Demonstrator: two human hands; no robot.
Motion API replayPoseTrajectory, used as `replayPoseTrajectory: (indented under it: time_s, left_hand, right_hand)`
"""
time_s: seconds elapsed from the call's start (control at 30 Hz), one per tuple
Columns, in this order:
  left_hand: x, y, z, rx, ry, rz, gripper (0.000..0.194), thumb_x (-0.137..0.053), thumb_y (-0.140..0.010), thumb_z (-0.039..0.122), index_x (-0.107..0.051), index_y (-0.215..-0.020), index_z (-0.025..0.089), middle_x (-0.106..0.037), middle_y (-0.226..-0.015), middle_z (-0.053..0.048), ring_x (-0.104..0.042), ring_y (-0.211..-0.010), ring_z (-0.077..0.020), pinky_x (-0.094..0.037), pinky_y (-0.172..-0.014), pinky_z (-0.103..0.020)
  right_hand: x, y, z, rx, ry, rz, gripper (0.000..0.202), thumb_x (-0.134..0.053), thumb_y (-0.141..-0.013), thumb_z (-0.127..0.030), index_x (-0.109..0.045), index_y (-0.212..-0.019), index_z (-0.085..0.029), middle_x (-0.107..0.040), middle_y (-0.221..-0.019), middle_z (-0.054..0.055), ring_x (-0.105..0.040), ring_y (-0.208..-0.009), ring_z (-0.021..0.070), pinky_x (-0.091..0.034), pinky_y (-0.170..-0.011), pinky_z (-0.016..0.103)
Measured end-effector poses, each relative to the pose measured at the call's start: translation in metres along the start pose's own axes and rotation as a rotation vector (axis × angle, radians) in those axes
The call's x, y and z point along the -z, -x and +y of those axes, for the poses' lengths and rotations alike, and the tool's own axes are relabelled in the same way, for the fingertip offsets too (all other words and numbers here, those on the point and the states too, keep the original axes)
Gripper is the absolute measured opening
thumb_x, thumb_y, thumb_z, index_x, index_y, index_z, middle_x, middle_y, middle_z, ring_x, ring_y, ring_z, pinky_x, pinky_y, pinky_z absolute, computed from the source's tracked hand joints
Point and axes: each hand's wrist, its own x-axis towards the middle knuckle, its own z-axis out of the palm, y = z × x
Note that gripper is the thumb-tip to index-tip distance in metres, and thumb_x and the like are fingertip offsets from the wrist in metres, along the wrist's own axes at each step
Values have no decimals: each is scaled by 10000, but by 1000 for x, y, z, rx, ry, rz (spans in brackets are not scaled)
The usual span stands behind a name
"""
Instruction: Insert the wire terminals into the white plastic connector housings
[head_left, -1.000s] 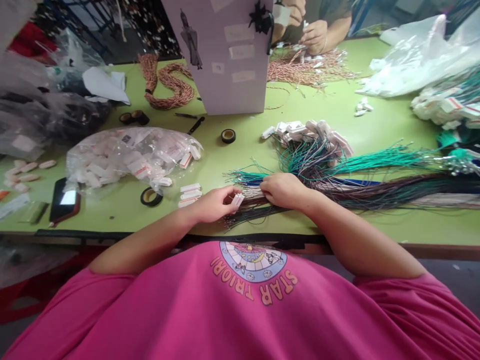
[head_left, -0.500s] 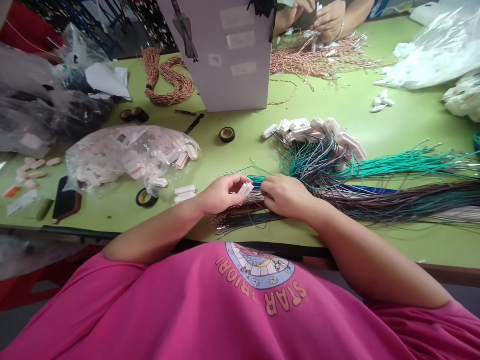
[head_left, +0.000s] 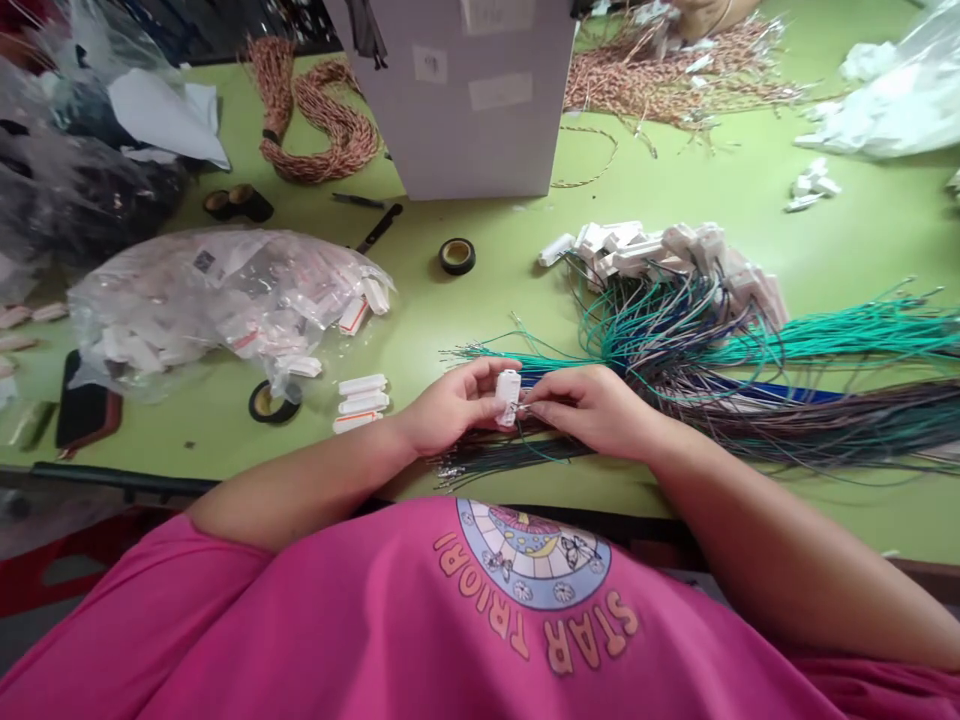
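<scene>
A white plastic connector housing (head_left: 508, 398) stands between the thumb and fingers of my left hand (head_left: 457, 405), its row of openings turned toward the right. My right hand (head_left: 592, 410) pinches a thin wire (head_left: 523, 407) with its tip at the housing's right side; whether the tip is inside cannot be made out. Below and beyond both hands lie bundles of loose wires, green (head_left: 847, 325), blue (head_left: 795, 388) and dark (head_left: 862, 410). Behind my right hand, a heap of white housings (head_left: 675, 250) has wires attached.
Three white housings (head_left: 361, 404) lie left of my left hand, near a clear bag of housings (head_left: 225, 300). Rolls of black tape (head_left: 457, 256), a knife (head_left: 380, 228) and a phone (head_left: 88, 405) lie around. A grey box (head_left: 480, 130) stands ahead. A co-worker's arm (head_left: 712, 15) shows behind twisted wires (head_left: 675, 80).
My left hand has turned the housing upright. My right hand has come up from the wire bundles with a wire, its tip now at the housing. The view has tilted down.
</scene>
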Motion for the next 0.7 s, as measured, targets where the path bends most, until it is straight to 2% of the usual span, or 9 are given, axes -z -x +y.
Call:
replayPoseTrajectory:
  time_s: [0.1,0.27,0.43,0.7]
  left_hand:
    - [2,-2,-2,3,-4,7,464,-757,-761,189,-560,-1180,178,-643,-1021,-46,-658,-827,-147,-574,-748,-314]
    - [4,-2,-1,4,8,-11,459,-736,-778,186,-538,-1192,176,-645,-1005,-49,-675,-852,-160,-570,-744,-305]
    - [3,-3,-1,-5,0,2,437,-745,-760,166,-550,-1151,175,-639,-964,-26,-654,-779,-119,-564,-702,-265]
    - [3,-3,-1,-38,-22,25,442,-759,-746,195,-549,-1133,165,-628,-915,-15,-641,-730,-108,-566,-665,-262]
  right_hand:
    - [-5,0,0,-58,79,87,188,-549,-833,-233,-724,-792,-177,-696,-683,-5,-569,-606,105,-402,-587,217]
    - [-9,2,5,26,404,231,221,-515,-848,-213,-707,-745,-177,-707,-694,25,-580,-618,119,-361,-604,235]
    - [-14,5,11,120,673,216,280,-469,-881,-218,-682,-705,-175,-681,-649,39,-531,-579,131,-297,-584,269]
    - [-15,6,9,283,854,190,363,-402,-937,-203,-636,-661,-175,-626,-595,35,-429,-547,130,-274,-602,295]
